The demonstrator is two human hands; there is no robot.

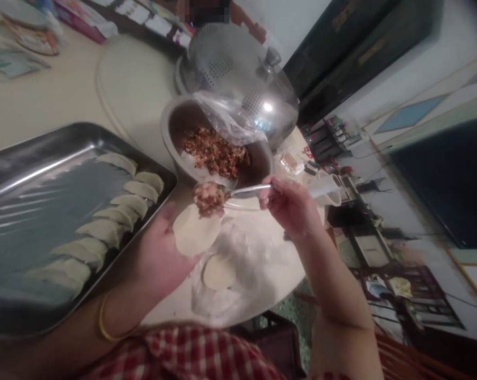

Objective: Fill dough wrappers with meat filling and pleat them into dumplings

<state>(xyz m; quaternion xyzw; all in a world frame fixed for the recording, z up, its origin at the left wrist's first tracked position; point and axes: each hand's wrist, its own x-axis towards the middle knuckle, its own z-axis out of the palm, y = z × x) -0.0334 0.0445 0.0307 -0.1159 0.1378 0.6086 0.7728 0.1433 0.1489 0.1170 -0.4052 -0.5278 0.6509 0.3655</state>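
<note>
In my left hand (163, 256) rests a round dumpling wrapper (193, 232), with the thumb and fingers around its edge. My right hand (288, 203) grips the handle of a metal spoon (250, 188). A lump of minced filling (209, 199) sits on the spoon, just above the wrapper. Behind it stands a metal bowl (169, 124) partly filled with more minced filling (217, 150), a clear plastic bag draped over its far rim. Another wrapper (219, 272) lies on a floury plastic sheet (258, 248) on the table.
To the left is a large metal tray (64, 184) with several folded dumplings (104, 227) along its right side. A perforated metal lid or colander (242, 74) stands behind the bowl. Red-handled scissors (307, 152) and a white cup-like container (325, 190) are at the right table edge.
</note>
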